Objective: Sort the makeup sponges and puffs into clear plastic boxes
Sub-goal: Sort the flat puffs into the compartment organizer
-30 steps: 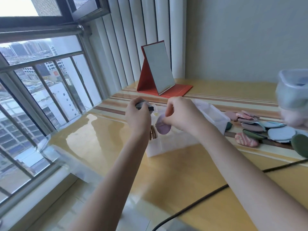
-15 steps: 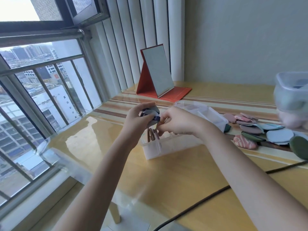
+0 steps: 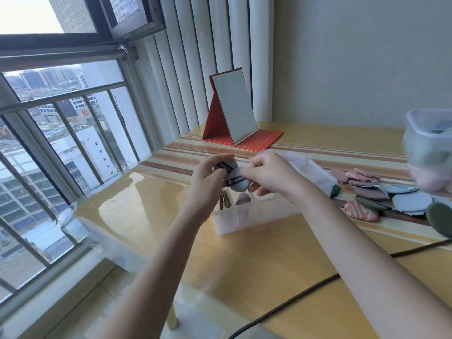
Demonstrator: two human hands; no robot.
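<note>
Two grey puffs with dark printed ribbons are held above a long clear divided box (image 3: 247,217). My left hand (image 3: 204,182) grips the rear grey puff (image 3: 230,165). My right hand (image 3: 271,174) pinches the front grey puff (image 3: 238,183) by its top edge. In the box's near compartments stand a mauve puff (image 3: 242,199) and some brown ones (image 3: 225,200). A loose pile of puffs (image 3: 381,194) in pink, mauve, blue and dark green lies on the table to the right.
A red folding mirror (image 3: 232,113) stands at the back of the wooden table (image 3: 244,260). A stack of clear tubs with sponges (image 3: 428,148) is at the right edge. A black cable (image 3: 305,289) crosses the near table. Barred window on the left.
A second ago my right hand lowered a mauve puff into the box, which now stands in a compartment. My right hand has since taken hold of one of the grey puffs from my left hand.
</note>
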